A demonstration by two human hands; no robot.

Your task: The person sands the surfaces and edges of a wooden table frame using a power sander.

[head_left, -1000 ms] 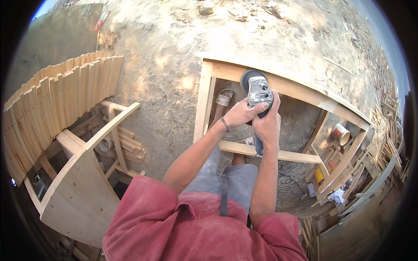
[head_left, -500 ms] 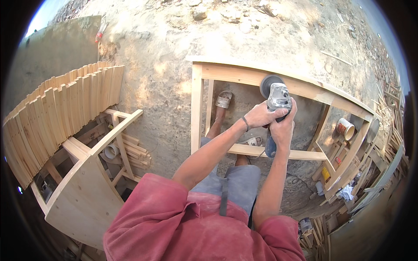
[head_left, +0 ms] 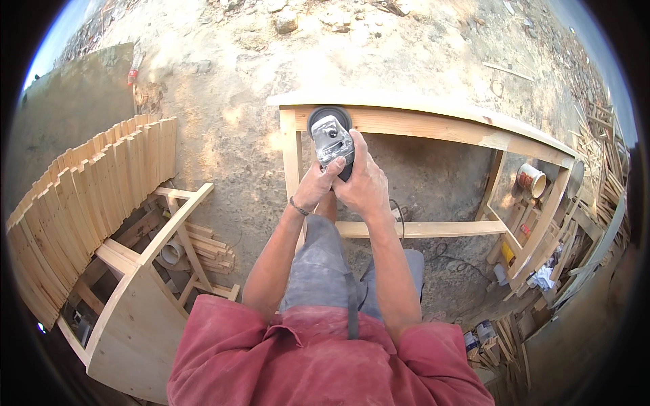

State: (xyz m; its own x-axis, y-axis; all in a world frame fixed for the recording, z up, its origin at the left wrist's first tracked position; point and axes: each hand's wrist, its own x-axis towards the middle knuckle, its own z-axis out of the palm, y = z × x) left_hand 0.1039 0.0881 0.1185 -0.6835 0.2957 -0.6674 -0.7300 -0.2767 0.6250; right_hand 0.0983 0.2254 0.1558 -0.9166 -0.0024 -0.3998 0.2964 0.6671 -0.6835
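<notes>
Both of my hands are wrapped round a dusty grey angle grinder (head_left: 332, 143). My left hand (head_left: 317, 184) grips it from the left side, and my right hand (head_left: 363, 184) closes on it from the right. The grinder's round dark disc (head_left: 330, 113) lies against the face of the top rail (head_left: 413, 127) of a pale wooden frame, close to its left corner post (head_left: 292, 159). Most of the grinder's body is hidden behind my hands. A lower rail (head_left: 433, 229) runs across the frame nearer to me.
On the left, rows of upright wooden slats (head_left: 101, 186) stand beside another piece with a plywood panel (head_left: 139, 328). A white bucket (head_left: 531, 181) lies beyond the frame's right end. Scrap wood (head_left: 602, 169) is heaped at the far right. A cable (head_left: 450, 260) trails over the ground.
The grinder and both hands have moved left along the top rail, from about its middle to near the left corner. My body has shifted, and the view with it.
</notes>
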